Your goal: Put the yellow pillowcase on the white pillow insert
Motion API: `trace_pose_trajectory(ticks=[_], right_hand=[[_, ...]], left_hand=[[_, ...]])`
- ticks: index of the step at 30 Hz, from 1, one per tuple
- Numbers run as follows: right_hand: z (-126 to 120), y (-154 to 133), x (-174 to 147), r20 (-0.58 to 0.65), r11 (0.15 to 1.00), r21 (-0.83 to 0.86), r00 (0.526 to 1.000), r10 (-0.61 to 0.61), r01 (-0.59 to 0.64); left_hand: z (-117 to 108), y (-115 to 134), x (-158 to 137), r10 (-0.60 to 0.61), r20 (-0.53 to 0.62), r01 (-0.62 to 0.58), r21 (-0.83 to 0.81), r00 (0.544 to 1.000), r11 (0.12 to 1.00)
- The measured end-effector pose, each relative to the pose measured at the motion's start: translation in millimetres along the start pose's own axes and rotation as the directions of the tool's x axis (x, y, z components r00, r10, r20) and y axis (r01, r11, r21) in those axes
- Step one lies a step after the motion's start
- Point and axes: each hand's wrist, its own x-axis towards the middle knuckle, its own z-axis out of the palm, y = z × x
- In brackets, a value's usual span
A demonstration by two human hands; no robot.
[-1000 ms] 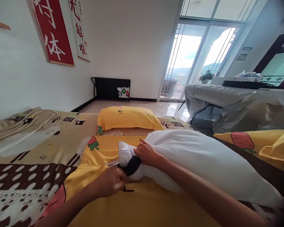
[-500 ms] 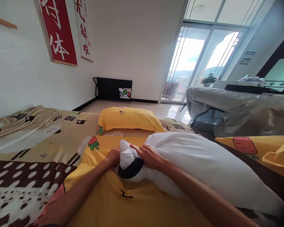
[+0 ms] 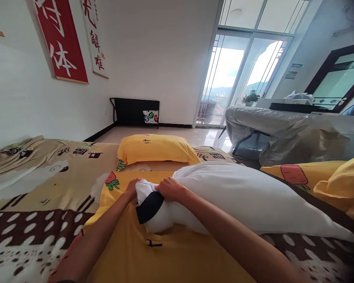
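The right hand point(image 3: 171, 189) had its grip closed, fingers curled down over the gathered end of a white pillow point(image 3: 238, 196). The left hand point(image 3: 131, 189) pressed against the other side of that end; how far its own grip was closed could not be told. The pillow's bulk stretched away to the right of the grip, and the right forearm point(image 3: 221, 224) crossed in front of it. A black strip point(image 3: 150, 207) curved over the white cloth just below and between the hands.

Straight beyond the grip lay a plump yellow pillow point(image 3: 156, 149). To the left spread a sheep-print blanket point(image 3: 41, 173), and far to the right was some yellow carrot-print bedding point(image 3: 321, 171). Well past the grip, to the right, stood a plastic-draped bench point(image 3: 295, 122) bearing a potted plant point(image 3: 250, 97), with a sliding glass door point(image 3: 224, 74) behind. Well beyond and slightly left, a black panel point(image 3: 129, 112) stood by the wall, and a red scroll point(image 3: 61, 43) hung farther left.

A yellow pillowcase point(image 3: 174, 255) lay flat beneath the grip and on its near side, its carrot print showing to the left. The pillow's gathered end rested over it; whether any part was inside could not be made out.

The left fingertips were hidden behind the white cloth. The pillow's far right tip faded into the dark edge of the view.
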Motion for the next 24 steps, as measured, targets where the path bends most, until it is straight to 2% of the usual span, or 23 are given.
trace_pose_trajectory(ticks=[3,7,10,13,17,20,22,24], right_hand=[[3,-8,16,0.079,1.0,0.009,0.997,-0.018,0.017],[5,-12,34,0.154,0.999,0.051,0.988,-0.014,0.006],[9,-10,50,0.199,0.996,0.082,0.98,0.018,-0.035],[11,-5,64,0.221,0.99,0.112,0.974,0.057,-0.083],[11,7,69,0.214,0.981,0.157,0.974,0.075,-0.11],[10,15,65,0.199,0.976,0.187,0.977,0.073,-0.111],[10,18,63,0.189,0.974,0.2,0.979,0.073,-0.111],[9,19,60,0.179,0.972,0.208,0.981,0.075,-0.112]], left_hand=[[-13,3,13,-0.087,0.066,0.08,0.095,0.994,0.992],[-28,25,18,-0.143,0.042,0.134,0.182,0.989,0.974],[-36,47,11,-0.139,0.013,0.13,0.271,0.99,0.954],[-45,60,-3,-0.08,0.01,0.07,0.372,0.997,0.926],[-61,56,-30,0.001,0.067,-0.033,0.477,0.998,0.879],[-67,44,-55,0.003,0.098,-0.055,0.522,0.995,0.851],[-66,37,-73,0.015,0.088,-0.06,0.535,0.996,0.842],[-59,33,-92,0.055,0.031,-0.063,0.543,0.998,0.838]])
